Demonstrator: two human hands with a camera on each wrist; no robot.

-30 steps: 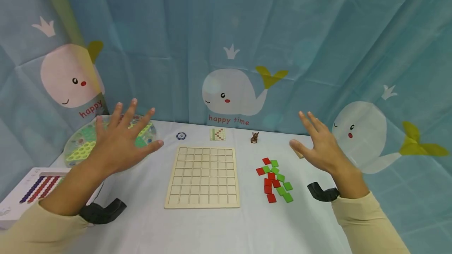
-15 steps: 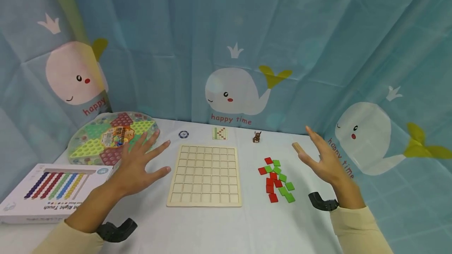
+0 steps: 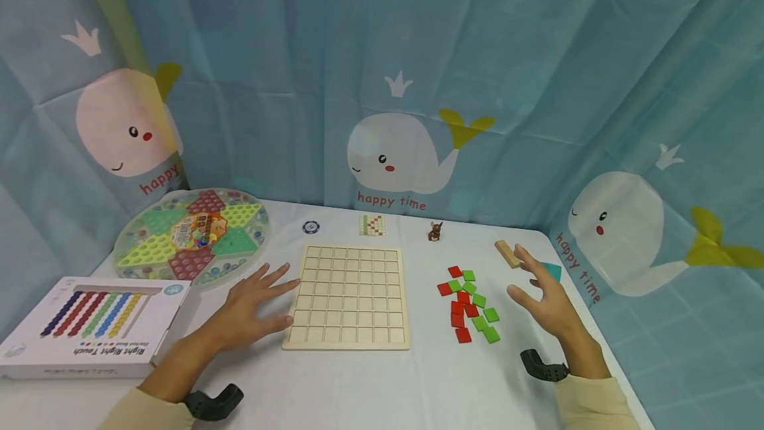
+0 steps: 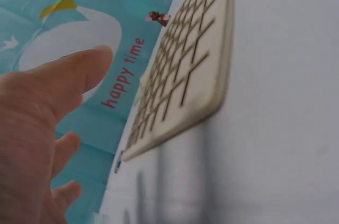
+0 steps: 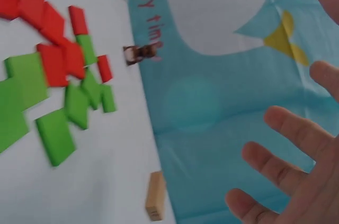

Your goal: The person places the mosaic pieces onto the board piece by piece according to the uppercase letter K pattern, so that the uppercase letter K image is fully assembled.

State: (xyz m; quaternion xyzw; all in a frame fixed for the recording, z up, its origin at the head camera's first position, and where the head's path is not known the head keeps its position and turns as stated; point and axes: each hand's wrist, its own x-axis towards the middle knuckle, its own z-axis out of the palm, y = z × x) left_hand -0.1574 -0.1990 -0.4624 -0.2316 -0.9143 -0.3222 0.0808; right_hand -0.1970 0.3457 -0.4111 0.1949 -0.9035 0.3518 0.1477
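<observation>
My left hand (image 3: 247, 307), fingers spread and holding nothing, is at the left edge of a pale wooden grid board (image 3: 346, 297). In the left wrist view its thumb and fingertips show beside the board's corner. To the right of the board lies a loose cluster of red tiles (image 3: 457, 314) and green tiles (image 3: 479, 322), some overlapping. My right hand (image 3: 549, 304) hovers right of these tiles with relaxed, parted fingers and nothing in them. Just beyond its fingertips lies a small wooden block (image 3: 507, 254). A teal piece (image 3: 552, 271) shows partly behind that hand.
Along the back stand a brown animal figurine (image 3: 435, 231), a small patterned grid card (image 3: 373, 225) and a blue-white chip (image 3: 311, 227). At left lie a round marble-game board (image 3: 149, 221) in clear wrap and a white boxed toy (image 3: 161, 324). A whale-print curtain (image 3: 286, 118) hangs behind.
Both hands have come down toward the table. The left has moved right, to the grid board's edge; the right has dropped, uncovering the wooden block and part of the teal piece.
</observation>
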